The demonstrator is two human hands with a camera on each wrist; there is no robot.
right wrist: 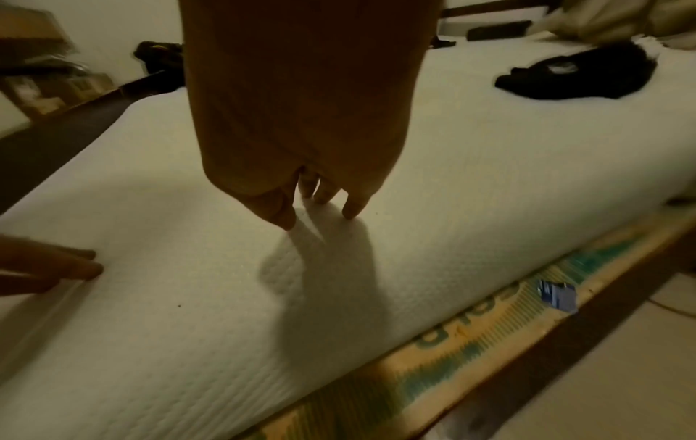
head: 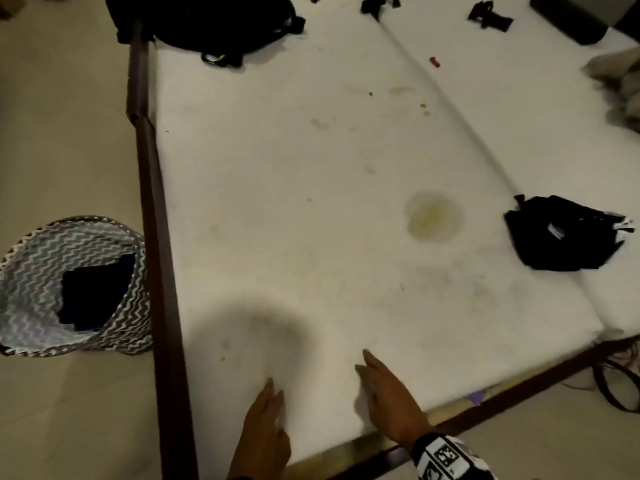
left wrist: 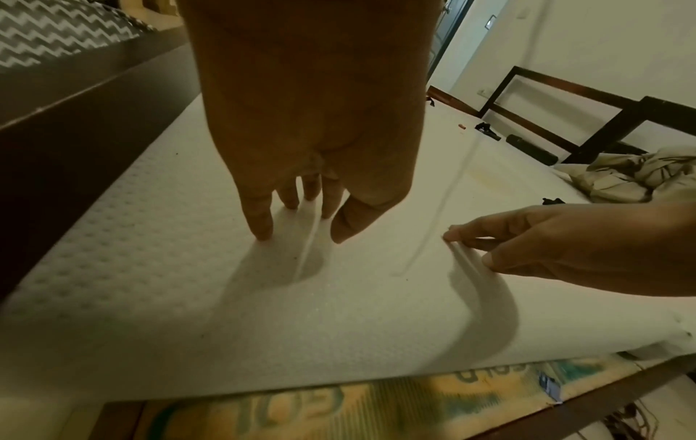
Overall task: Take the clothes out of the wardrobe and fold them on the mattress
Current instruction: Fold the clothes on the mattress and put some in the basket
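Both my hands hover low over the near corner of the white mattress (head: 311, 188), fingers straight and holding nothing. My left hand (head: 270, 407) is near the front edge, its fingertips (left wrist: 263, 232) almost touching the cover. My right hand (head: 377, 382) sits a little to the right, fingers (right wrist: 354, 208) pointing down at the mattress. A crumpled black garment (head: 564, 233) lies on the mattress at the right, well away from both hands, also seen as the black garment (right wrist: 580, 74) in the right wrist view.
A zigzag-patterned laundry basket (head: 34, 271) with dark cloth inside stands on the floor at the left. The dark wooden bed frame (head: 156, 237) runs along the mattress edge. A black bag (head: 214, 22), black straps (head: 488, 17) and beige bedding (head: 620, 84) lie at the far side.
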